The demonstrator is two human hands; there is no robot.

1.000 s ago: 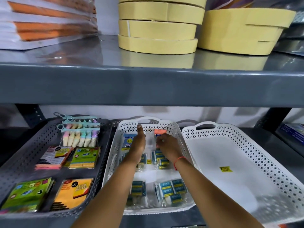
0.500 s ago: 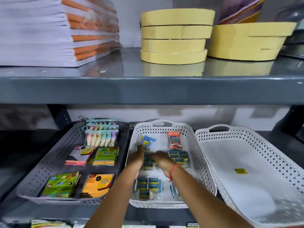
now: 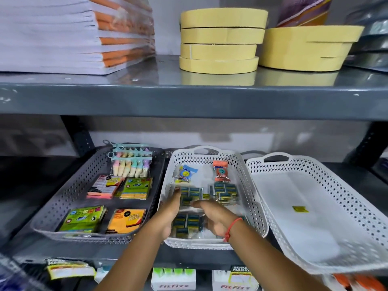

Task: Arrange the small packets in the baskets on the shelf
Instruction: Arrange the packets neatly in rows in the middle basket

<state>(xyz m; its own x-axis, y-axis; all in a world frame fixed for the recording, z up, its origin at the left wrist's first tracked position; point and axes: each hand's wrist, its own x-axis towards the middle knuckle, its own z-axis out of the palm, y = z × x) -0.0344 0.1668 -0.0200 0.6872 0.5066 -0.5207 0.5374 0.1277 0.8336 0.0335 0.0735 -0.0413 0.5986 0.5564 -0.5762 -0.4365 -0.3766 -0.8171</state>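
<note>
In the middle basket (image 3: 247, 177): left hand (image 3: 171, 208), right hand (image 3: 214, 217), fingers loose, squaring eraser packets (image 3: 190, 194); next, gentle nudges.

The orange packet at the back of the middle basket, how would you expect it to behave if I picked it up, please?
The orange packet looks like a small crimped wrapper, so it is probably light and somewhat crinkly rather than stiff. Its glossy film may be slippery. Lying flat in the white basket, it seems unlikely to roll.

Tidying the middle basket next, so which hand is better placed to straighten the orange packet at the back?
Probably the right hand: the orange packet lies on its side of the middle basket, while the left hand sits below the blue packet.
</note>
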